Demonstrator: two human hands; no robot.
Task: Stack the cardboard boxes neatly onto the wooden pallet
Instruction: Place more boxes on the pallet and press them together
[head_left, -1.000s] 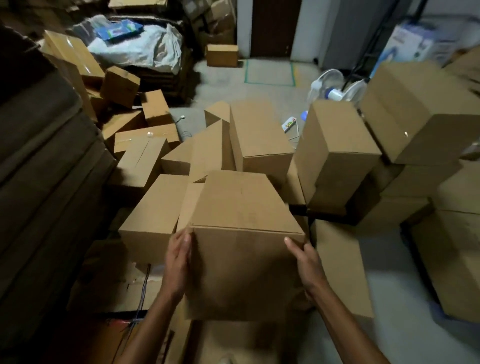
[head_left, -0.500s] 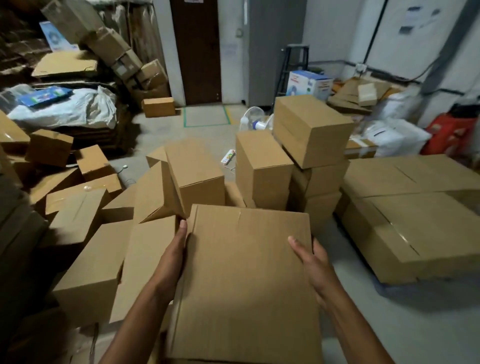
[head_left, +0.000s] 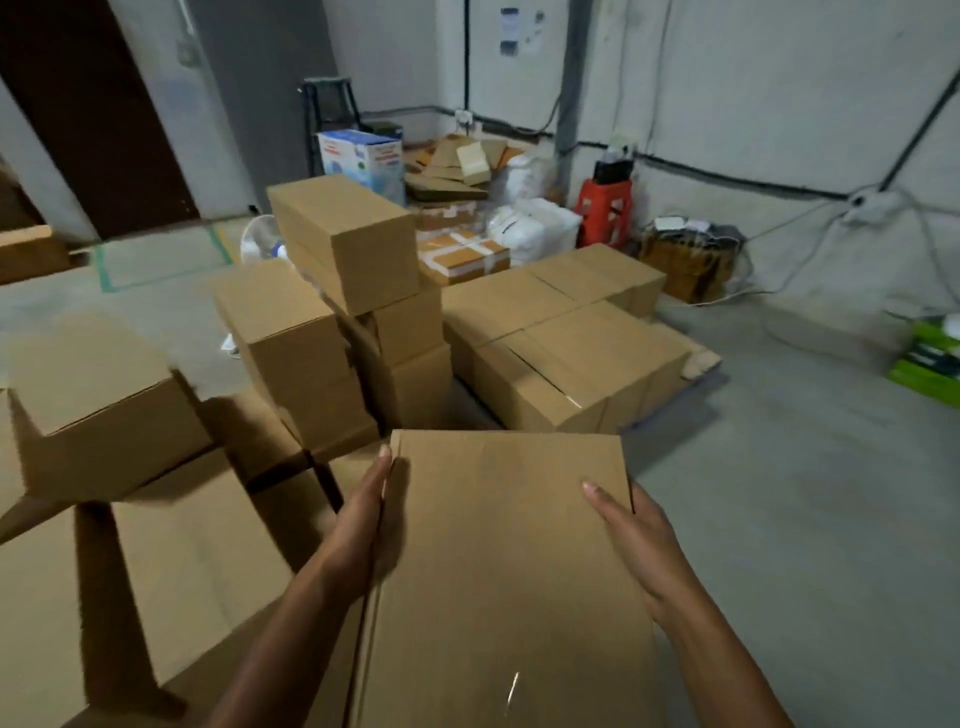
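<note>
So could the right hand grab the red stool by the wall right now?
Probably not. The right hand is pressed to the side of the carried box, and the red stool stands far off by the wall, beyond the flat layer of boxes. The person would likely have to walk over first.

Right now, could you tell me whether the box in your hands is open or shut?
Shut: the held box shows a flat, unbroken top, no flaps raised.

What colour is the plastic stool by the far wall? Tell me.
Red. The plastic stool shows best in the head view, standing against the far wall.
</note>
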